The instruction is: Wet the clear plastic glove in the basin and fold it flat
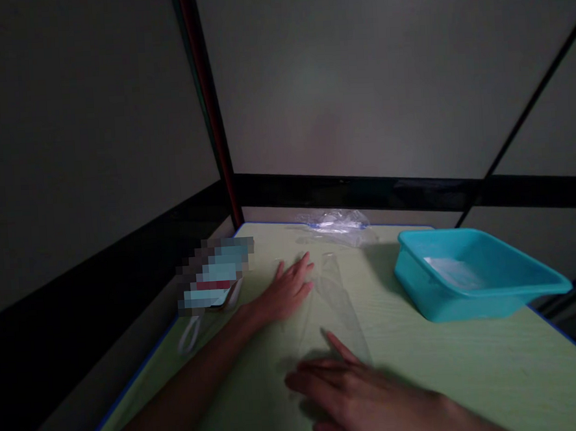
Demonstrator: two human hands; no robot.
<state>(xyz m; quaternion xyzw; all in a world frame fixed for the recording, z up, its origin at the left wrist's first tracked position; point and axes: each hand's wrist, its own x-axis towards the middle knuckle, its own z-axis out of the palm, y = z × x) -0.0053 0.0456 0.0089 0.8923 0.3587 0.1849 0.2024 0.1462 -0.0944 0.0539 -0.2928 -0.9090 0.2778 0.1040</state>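
A thin clear plastic sheet or bag lies flat on the pale green table; its exact outline is hard to see. On its far left part rests my left hand, fingers spread and nothing held. Closer to me, my right hand is over the near end of the plastic with its fingers stretched out. It is slightly blurred, and whether it touches the plastic cannot be told.
At the right stands a turquoise plastic basin with something whitish inside. Crumpled clear plastic bags lie at the table's back edge. A phone, partly pixelated, sits at the left with a white strap. Walls border the back and left.
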